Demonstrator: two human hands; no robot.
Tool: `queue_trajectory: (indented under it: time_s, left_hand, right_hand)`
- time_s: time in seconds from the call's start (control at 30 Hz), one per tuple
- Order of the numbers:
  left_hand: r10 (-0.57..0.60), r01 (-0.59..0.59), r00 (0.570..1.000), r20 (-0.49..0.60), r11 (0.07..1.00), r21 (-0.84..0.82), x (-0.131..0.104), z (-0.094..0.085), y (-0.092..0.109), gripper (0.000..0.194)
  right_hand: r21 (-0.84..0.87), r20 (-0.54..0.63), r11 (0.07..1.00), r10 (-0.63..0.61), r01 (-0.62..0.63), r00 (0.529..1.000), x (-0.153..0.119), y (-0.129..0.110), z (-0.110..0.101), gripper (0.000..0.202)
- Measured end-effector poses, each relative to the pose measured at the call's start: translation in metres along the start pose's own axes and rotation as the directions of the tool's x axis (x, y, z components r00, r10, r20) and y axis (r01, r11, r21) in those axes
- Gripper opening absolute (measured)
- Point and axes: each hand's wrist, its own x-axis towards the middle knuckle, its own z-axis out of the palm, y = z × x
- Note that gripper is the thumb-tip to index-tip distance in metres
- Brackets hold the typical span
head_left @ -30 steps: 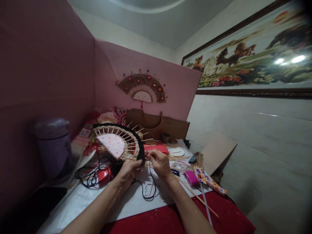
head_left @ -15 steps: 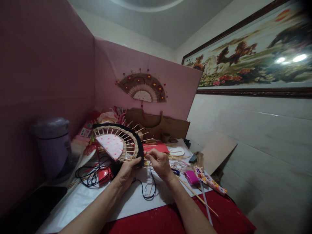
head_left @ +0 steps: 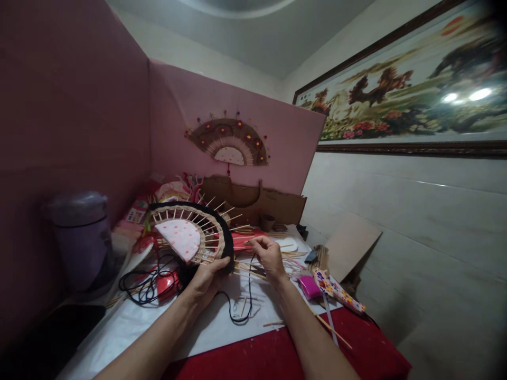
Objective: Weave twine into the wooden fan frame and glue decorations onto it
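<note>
My left hand grips the lower right edge of a woven fan, its thumb lying over the black outer band. Thin sticks radiate from the fan's white, pink-spotted half-round centre, through a straw-coloured weave, and their tips poke out past the band. To the right of the fan, my right hand pinches at the ends of the sticks with thumb and forefinger together. A black cord hangs from its fingers in a loop down to the white sheet. The exact pinch point is small and partly hidden.
A finished fan hangs on the pink panel behind. Coiled black cord and a red object lie left. Scissors, a magenta packet and a flowered glue gun lie right. A lidded purple container stands far left.
My right hand has moved right and slightly up, away from the black band, drawing the black cord with it. The left hand keeps its hold on the fan.
</note>
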Motion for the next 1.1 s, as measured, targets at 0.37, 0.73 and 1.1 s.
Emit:
queue_trajectory:
  time_s: [0.37, 0.73, 1.1]
  left_hand:
    - [-0.053, 0.053, 0.999, 0.008, 0.998, -0.029, -0.004, 0.003, 0.005, 0.022]
    - [-0.065, 0.069, 0.994, 0.091, 0.997, -0.042, -0.004, 0.004, 0.003, 0.026]
    - [-0.095, 0.102, 0.993, 0.074, 0.990, -0.098, -0.008, 0.007, 0.008, 0.021]
  right_hand:
    - [-0.142, -0.094, 0.989, 0.014, -0.028, 0.995, 0.010, 0.030, -0.008, 0.036]
    - [-0.081, 0.073, 0.992, 0.106, -0.100, 0.992, -0.002, 0.050, 0.006, 0.035]
    - [0.040, 0.240, 0.982, 0.171, -0.186, 0.956, -0.008, 0.040, 0.015, 0.044]
